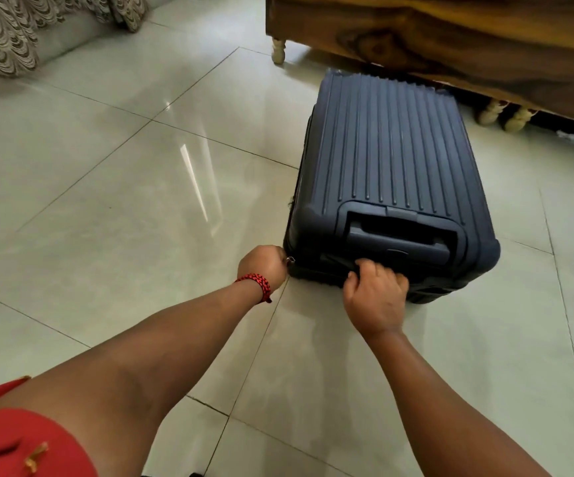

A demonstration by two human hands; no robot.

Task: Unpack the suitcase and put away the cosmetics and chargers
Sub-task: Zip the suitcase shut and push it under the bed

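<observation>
Suitcase [392, 173], dark blue with a ribbed hard shell, lying flat and closed on the pale tiled floor [113, 173], right of centre; its far end sits just in front of a wooden furniture base [450, 39] raised on cream turned legs [278, 51], so the far edge and any wheels there are hard to make out. The contents are wholly hidden, and no cosmetics or chargers can be seen. The recessed telescopic handle [402, 239] faces the viewer at the near end. The left hand [264, 265], with a red-and-black braided band [256, 285] at the wrist, is closed at the suitcase's near left corner, pinching a small metal zipper pull [290, 259]; the fingertips are concealed behind the knuckles. The right hand [376, 294] curls over the near edge, its fingers pressed against the shell below the handle recess, covering that part of the seam. A patterned fabric-covered piece [0, 32] is cut off at the far left. A red garment [13, 442] with gold trim is cropped at the near left corner.
</observation>
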